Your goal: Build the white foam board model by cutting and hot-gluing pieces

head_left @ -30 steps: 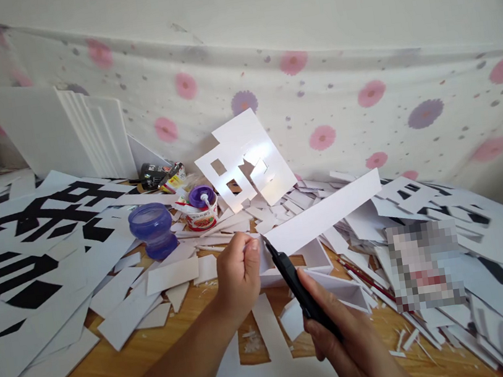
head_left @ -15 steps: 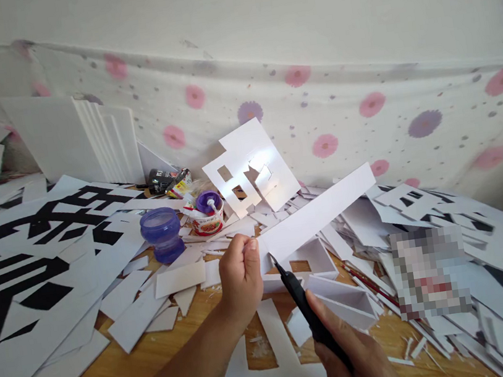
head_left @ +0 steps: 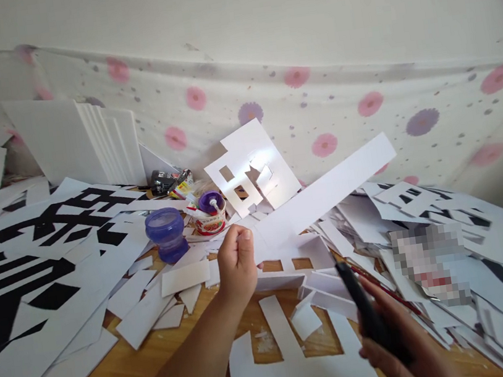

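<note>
My left hand is closed, pinching the near end of a long white foam-board strip that slants up to the right above the clutter. My right hand, low at the right, grips a black craft knife with its tip pointing up and away, clear of the strip. Beneath my hands lie a white cut-out frame piece and small offcuts on the wooden table.
Sheets with large black characters cover the left. A purple jar, a small tub with a purple lid and a cut white board stand behind. A foam-board stack leans on the flowered cloth. Scraps pile up at the right.
My right hand drew the knife down and to the right, away from the strip. My left hand tilted the strip's far end upward.
</note>
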### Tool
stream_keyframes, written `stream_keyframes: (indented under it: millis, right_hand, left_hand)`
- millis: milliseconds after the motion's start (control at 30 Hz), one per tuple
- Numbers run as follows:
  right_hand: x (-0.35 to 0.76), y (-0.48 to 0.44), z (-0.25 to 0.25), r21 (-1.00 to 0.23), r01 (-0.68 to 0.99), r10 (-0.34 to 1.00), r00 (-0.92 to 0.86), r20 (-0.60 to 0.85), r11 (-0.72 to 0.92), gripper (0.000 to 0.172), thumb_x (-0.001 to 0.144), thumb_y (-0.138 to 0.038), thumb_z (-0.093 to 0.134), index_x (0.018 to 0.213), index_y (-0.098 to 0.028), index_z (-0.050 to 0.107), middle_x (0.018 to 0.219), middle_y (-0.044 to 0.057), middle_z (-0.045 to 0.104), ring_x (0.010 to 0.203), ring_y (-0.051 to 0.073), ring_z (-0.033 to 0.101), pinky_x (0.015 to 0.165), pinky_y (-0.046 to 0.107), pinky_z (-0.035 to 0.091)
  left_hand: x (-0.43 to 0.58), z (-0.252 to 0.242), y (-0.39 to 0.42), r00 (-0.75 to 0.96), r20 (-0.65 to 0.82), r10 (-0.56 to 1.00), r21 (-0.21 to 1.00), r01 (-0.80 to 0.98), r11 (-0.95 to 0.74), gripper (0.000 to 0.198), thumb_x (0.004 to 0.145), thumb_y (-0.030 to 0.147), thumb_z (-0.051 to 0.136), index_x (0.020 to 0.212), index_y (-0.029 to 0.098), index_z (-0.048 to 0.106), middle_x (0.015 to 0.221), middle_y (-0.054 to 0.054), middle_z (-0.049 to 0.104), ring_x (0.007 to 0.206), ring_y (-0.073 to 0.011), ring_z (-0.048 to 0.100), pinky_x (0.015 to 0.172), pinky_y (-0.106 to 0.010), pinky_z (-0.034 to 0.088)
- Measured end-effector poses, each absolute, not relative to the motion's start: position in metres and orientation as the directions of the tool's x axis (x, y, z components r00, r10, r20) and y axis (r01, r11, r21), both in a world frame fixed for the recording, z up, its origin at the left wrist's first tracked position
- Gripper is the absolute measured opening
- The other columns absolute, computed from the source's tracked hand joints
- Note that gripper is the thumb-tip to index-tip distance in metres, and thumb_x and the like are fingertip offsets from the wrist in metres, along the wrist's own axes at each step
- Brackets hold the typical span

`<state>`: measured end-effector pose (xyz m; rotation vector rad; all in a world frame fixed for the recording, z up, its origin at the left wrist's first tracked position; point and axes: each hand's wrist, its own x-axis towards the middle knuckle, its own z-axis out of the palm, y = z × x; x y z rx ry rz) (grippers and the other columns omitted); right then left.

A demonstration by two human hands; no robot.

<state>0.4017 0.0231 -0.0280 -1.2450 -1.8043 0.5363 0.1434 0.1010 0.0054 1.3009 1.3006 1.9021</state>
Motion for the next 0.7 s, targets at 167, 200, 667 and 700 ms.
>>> stream_keyframes:
  millis: [167,200,667,700]
  right_hand:
    - [0.407,0.056,0.021,-0.600,0.691,0.846,-0.033,0.532,0.404,0.037,0.084,-0.044,0.062,0.115,-0.024,0.060,0.104,0.007,0.069,0.092,0.026,0.067,0.078,0.036,0.056]
    - [0.405,0.063,0.031,-0.570,0.697,0.809,-0.026,0.587,0.435,0.034,0.085,-0.043,0.061,0.113,-0.024,0.060,0.107,0.008,0.067,0.096,0.027,0.065,0.083,0.039,0.054]
    - [0.391,0.124,0.088,-0.242,0.827,0.832,-0.398,0.386,0.508,0.030,0.087,-0.038,0.053,0.112,-0.021,0.055,0.109,0.009,0.063,0.080,0.022,0.063,0.065,0.035,0.049]
    - [0.390,0.126,0.089,-0.238,0.831,0.840,-0.403,0.364,0.502,0.027,0.087,-0.039,0.053,0.107,-0.021,0.056,0.104,0.009,0.063,0.076,0.021,0.062,0.062,0.034,0.048]
  left_hand:
    - [0.151,0.004,0.100,-0.236,0.353,0.905,0.925,-0.055,-0.375,0.041,0.086,0.062,0.046,0.074,0.022,0.045,0.059,0.005,0.038,0.047,-0.0115,0.046,0.036,-0.021,0.038]
    - [0.152,0.003,0.100,-0.207,0.341,0.917,0.928,-0.079,-0.363,0.041,0.086,0.062,0.047,0.074,0.022,0.045,0.060,0.005,0.039,0.048,-0.0115,0.048,0.036,-0.021,0.039]
    - [0.161,0.005,0.096,-0.020,0.212,0.977,0.866,-0.459,-0.198,0.042,0.077,0.060,0.064,0.078,0.021,0.047,0.064,0.004,0.050,0.049,-0.0107,0.051,0.033,-0.020,0.041]
    - [0.163,0.007,0.095,-0.007,0.201,0.979,0.860,-0.478,-0.180,0.044,0.075,0.061,0.065,0.079,0.021,0.047,0.064,0.004,0.051,0.048,-0.0106,0.050,0.032,-0.020,0.040]
